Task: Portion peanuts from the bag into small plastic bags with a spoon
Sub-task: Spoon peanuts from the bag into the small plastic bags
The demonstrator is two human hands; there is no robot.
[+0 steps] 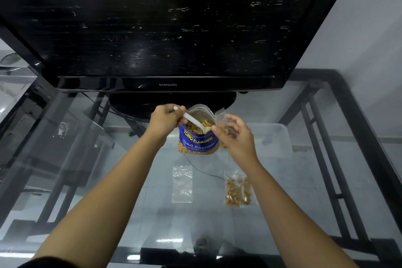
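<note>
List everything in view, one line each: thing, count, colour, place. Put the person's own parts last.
peanut bag: one, blue with yellow lettering, open, standing on the glass table before the television.
spoon: one, white, bowl inside the peanut bag.
held small bag: one, clear, some peanuts inside, right of the peanut bag.
empty small bag: one, clear, flat on the table.
filled small bag: one, clear, peanuts inside, right of the empty one.
glass table: one, clear top, dark frame.
television: one, black, off.
left hand: grips the spoon.
right hand: pinches the held small bag.
</note>
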